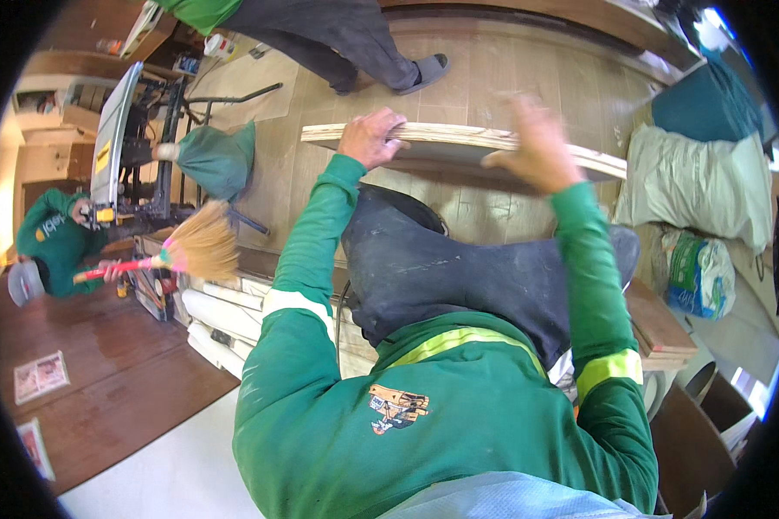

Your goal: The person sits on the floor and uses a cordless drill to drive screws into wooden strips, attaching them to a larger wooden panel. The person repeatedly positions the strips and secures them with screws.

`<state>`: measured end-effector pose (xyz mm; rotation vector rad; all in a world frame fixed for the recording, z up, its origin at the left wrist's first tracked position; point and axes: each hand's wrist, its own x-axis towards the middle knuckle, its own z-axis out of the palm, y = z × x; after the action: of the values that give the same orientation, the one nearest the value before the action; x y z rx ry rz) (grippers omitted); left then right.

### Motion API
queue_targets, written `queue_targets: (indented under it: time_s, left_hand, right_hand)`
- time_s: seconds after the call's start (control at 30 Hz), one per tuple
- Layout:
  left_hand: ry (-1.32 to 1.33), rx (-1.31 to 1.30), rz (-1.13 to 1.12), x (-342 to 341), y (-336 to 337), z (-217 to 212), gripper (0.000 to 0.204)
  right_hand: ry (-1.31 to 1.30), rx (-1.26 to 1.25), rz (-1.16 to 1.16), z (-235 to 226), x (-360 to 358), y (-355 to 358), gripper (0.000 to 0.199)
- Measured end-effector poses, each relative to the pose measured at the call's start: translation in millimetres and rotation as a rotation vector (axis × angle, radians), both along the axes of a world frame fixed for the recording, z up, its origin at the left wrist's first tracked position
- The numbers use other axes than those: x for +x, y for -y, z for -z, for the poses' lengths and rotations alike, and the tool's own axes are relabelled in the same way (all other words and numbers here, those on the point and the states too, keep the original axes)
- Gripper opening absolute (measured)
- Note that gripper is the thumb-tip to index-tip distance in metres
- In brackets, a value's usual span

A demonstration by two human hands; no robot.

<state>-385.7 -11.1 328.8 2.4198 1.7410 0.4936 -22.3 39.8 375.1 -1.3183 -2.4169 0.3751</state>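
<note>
A plywood panel stands on edge in front of my knees, its pale layered rim facing up. My left hand is closed over that rim near the panel's left end, fingers curled across it. Toward the right end, my right hand is over the panel, blurred by motion. Its thumb sticks out to the left, apart from the smeared fingers, and I see nothing in its grasp. Whether it touches the panel I cannot tell. The panel's lower part is in shadow.
Beyond the panel stands a person in dark trousers and a sandal. At left, another person holds a straw broom beside a table saw with a green bag. White sacks and a teal bin stand at right.
</note>
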Motion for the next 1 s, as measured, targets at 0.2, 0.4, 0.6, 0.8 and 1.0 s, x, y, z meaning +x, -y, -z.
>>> queue_targets:
  time_s: [0.2, 0.4, 0.6, 0.8, 1.0]
  left_hand:
    - [0.075, 0.097, -0.012, -5, 17, 16, 0.049]
    - [0.514, 0.402, -0.681, -104, 97, 39, 0.102]
    - [0.671, -0.145, -0.51, -191, 89, 105, 0.09]
    - [0.746, -0.374, -0.347, -208, 64, 105, 0.066]
    - [0.632, -0.212, -0.278, -119, 64, -51, 0.068]
  right_hand:
    - [0.153, -0.224, -0.249, 60, -130, 2, 0.06]
    - [0.15, -0.15, -0.192, 57, -135, 13, 0.044]
    - [0.155, -0.157, -0.2, 60, -132, 28, 0.043]
    - [0.02, -0.059, -0.192, 69, -99, 28, 0.047]
    - [-0.053, -0.118, -0.175, -4, -24, 19, 0.044]
